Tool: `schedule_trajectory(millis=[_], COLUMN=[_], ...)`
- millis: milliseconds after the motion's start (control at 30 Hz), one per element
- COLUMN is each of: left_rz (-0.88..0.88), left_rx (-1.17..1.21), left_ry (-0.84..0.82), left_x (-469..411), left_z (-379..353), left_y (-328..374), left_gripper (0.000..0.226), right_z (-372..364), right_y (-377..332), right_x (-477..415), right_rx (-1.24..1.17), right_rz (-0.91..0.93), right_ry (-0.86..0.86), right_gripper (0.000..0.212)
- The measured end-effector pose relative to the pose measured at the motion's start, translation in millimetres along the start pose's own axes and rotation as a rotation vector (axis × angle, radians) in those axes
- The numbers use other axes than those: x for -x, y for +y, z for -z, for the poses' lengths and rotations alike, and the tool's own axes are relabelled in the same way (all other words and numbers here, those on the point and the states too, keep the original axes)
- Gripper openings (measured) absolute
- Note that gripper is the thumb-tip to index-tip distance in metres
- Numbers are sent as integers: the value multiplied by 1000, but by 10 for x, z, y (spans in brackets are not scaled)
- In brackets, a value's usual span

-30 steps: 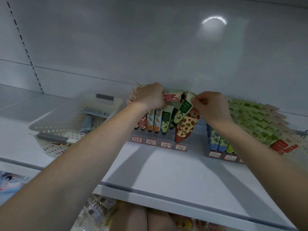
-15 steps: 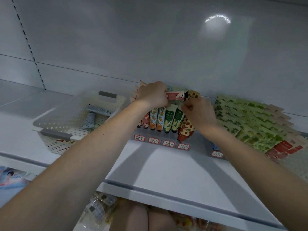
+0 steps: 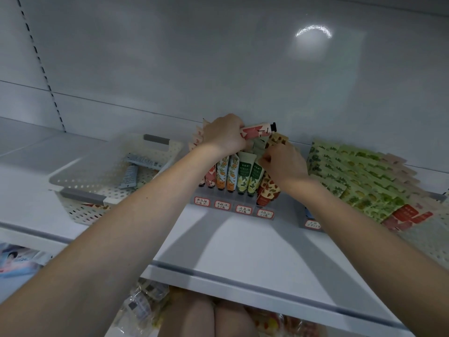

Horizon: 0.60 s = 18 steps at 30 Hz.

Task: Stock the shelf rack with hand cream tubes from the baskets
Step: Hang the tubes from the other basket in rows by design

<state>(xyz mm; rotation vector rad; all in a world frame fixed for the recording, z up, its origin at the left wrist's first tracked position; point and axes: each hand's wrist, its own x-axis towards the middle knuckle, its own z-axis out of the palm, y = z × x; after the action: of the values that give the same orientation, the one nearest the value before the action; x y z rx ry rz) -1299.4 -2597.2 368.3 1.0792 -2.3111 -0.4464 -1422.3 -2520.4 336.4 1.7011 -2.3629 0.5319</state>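
A clear shelf rack [image 3: 245, 203] with labelled slots holds rows of upright hand cream tubes at the back of the white shelf. My left hand [image 3: 224, 133] grips a pink-and-white tube [image 3: 257, 130] with a black cap, held sideways above the rack. My right hand [image 3: 283, 162] is over the rack's right rows, fingers curled and pinching the top of a yellow-patterned tube [image 3: 277, 139]. Green-and-cream tubes [image 3: 245, 175] and orange tubes [image 3: 227, 172] stand in the front rows. The rack's rear rows are hidden behind my hands.
A white perforated basket [image 3: 82, 188] with grey handles sits left of the rack, with a few grey tubes [image 3: 130, 176] inside. A second rack, seen by its label [image 3: 312, 223], and a fan of green tubes [image 3: 359, 176] fill the right. The shelf's front edge [image 3: 243, 278] lies below.
My right hand moved left and back from the green tube at the front to the yellow-patterned tube behind. My left hand kept the pink tube above the rack.
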Motion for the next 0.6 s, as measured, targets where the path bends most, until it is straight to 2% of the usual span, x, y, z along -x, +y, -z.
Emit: schedule_trajectory(millis=[200,267,333,400,467,500,567,600], left_rz=[2,21,29,43,87,116,171,191], left_rx=[102,143,205,320,490,557,624,641], left_ry=[18,10,16,27,-20,-67,-169,-227], left_x=[188,297,432,581,765,861,1044,1133], left_z=[127,183,241,286,309,307,282,264], left_y=[81,106,110,96,84,83,91,98], left_gripper=[33,33,30,22,19,19,25,27], right_z=[47,146,294,467,636,705,786,798], right_y=[-45,-39,-10,21,-4,-39,-123,-164], right_x=[-12,-3,13,43,124,190,375,480], right_rx=[-27,-92,-129,-199,-351,-490,-757,-807], right_rz=[-28,-19,-5,15,28,25,70,115], right_ry=[-72,-105,-61,74,204,209,99,26], right_gripper=[43,36,22,20,21,19,14,17])
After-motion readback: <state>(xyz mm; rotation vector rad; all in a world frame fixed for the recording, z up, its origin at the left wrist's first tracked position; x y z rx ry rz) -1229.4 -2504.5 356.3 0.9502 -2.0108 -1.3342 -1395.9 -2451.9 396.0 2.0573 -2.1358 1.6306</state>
